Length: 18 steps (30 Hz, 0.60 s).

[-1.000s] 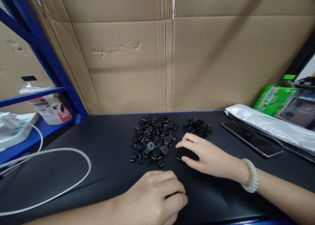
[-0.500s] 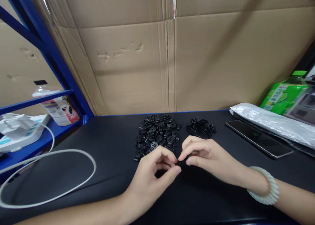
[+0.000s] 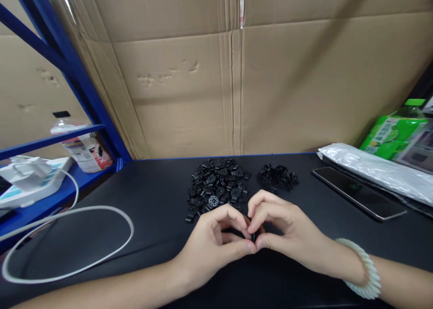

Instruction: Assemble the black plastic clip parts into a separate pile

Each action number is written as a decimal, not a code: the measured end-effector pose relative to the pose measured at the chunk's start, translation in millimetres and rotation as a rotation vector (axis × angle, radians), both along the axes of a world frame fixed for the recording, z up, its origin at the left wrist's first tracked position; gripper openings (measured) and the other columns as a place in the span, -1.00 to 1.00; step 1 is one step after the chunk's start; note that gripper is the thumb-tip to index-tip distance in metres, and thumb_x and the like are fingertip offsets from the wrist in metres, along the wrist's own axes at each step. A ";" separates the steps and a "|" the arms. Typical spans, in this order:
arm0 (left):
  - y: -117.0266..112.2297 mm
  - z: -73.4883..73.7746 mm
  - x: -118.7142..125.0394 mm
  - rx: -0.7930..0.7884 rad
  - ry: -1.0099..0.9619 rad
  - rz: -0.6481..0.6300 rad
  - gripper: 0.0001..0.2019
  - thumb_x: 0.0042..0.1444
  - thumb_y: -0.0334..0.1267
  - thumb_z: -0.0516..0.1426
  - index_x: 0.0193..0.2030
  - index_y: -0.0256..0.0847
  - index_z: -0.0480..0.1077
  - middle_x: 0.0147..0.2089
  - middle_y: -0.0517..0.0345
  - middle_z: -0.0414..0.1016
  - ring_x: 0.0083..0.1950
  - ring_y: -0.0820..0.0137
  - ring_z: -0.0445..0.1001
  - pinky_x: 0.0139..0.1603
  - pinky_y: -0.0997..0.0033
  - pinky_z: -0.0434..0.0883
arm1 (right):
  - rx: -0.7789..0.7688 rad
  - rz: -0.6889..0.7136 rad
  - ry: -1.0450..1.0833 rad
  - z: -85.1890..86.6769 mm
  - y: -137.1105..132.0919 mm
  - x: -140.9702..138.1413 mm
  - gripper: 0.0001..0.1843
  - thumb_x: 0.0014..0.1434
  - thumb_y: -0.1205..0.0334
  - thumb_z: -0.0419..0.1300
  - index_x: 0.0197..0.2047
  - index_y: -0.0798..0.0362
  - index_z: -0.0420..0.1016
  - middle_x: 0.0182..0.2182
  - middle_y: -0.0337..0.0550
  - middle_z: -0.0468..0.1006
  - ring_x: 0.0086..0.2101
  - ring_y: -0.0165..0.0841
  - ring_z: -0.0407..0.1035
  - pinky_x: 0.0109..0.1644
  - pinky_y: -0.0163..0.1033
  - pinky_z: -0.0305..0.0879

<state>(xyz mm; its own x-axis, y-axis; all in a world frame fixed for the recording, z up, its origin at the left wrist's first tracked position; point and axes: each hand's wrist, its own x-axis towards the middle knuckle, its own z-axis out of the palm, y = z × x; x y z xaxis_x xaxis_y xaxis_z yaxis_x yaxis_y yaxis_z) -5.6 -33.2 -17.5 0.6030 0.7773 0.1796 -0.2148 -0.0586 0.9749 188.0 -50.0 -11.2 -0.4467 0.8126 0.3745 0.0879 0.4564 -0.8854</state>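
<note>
My left hand (image 3: 213,239) and my right hand (image 3: 286,230) meet fingertip to fingertip low on the black table (image 3: 149,200). Both pinch a small black plastic part (image 3: 253,236) between thumbs and forefingers; most of it is hidden by the fingers. Just beyond the hands lies a large pile of black round and clip-like parts (image 3: 218,185). A smaller pile of black parts (image 3: 277,177) lies to its right. A pale beaded bracelet (image 3: 363,270) sits on my right wrist.
A phone (image 3: 358,192) and a silvery plastic bag (image 3: 375,170) lie at the right, with a green bottle (image 3: 394,133) behind. A white cable (image 3: 67,241) loops at the left. A blue shelf frame (image 3: 67,74) holds a bottle (image 3: 83,146). Cardboard (image 3: 237,74) walls the back.
My left hand rose from the table edge and met the right hand. The right hand pulled back from the piles with a small part. Now both hands pinch together closer to me.
</note>
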 end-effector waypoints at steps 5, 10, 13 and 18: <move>-2.1 2.2 -2.1 0.211 0.045 0.117 -0.72 -0.08 -0.54 0.28 -0.20 -0.26 0.43 -0.22 0.14 0.47 -0.18 0.42 0.49 -0.17 0.45 0.50 | -0.374 0.114 0.145 1.9 -1.0 -2.0 -0.53 0.08 0.40 0.26 0.02 -0.06 0.21 -0.13 -0.18 0.32 -0.16 -0.38 0.34 -0.14 -0.21 0.38; -3.5 3.8 -1.0 0.543 0.143 0.182 -0.78 -0.10 -0.56 0.28 -0.27 -0.28 0.51 -0.27 0.10 0.49 -0.28 0.41 0.50 -0.26 0.45 0.49 | -0.664 0.314 0.235 6.2 -3.8 -6.1 -0.60 0.09 0.40 0.16 0.01 0.04 0.21 -0.16 -0.15 0.37 -0.13 -0.34 0.36 -0.01 -0.06 0.37; -4.3 3.8 0.9 0.681 0.172 0.186 -0.79 -0.08 -0.57 0.27 -0.28 -0.28 0.53 -0.21 0.04 0.54 -0.21 0.36 0.54 -0.21 0.44 0.49 | -0.641 0.339 0.190 8.2 -6.5 -9.3 -0.63 0.04 0.49 0.08 -0.06 0.06 0.25 -0.23 -0.18 0.40 -0.20 -0.38 0.41 -0.03 -0.07 0.38; -3.2 2.0 2.4 0.701 0.183 0.162 -0.81 -0.06 -0.53 0.29 -0.27 -0.27 0.54 -0.23 0.03 0.59 -0.23 0.35 0.56 -0.21 0.44 0.52 | -0.717 0.337 0.177 6.4 -6.9 -11.5 -0.66 0.01 0.51 0.03 -0.12 0.07 0.25 -0.28 -0.25 0.38 -0.26 -0.42 0.45 -0.01 -0.10 0.37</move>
<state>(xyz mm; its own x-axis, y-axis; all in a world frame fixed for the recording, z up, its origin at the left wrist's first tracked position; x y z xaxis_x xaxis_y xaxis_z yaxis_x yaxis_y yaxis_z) -3.2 -36.4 -15.5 0.5584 0.5991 0.5738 0.0118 -0.6974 0.7166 176.5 -56.9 -4.8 -0.6932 0.7140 -0.0985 -0.1216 -0.2505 -0.9605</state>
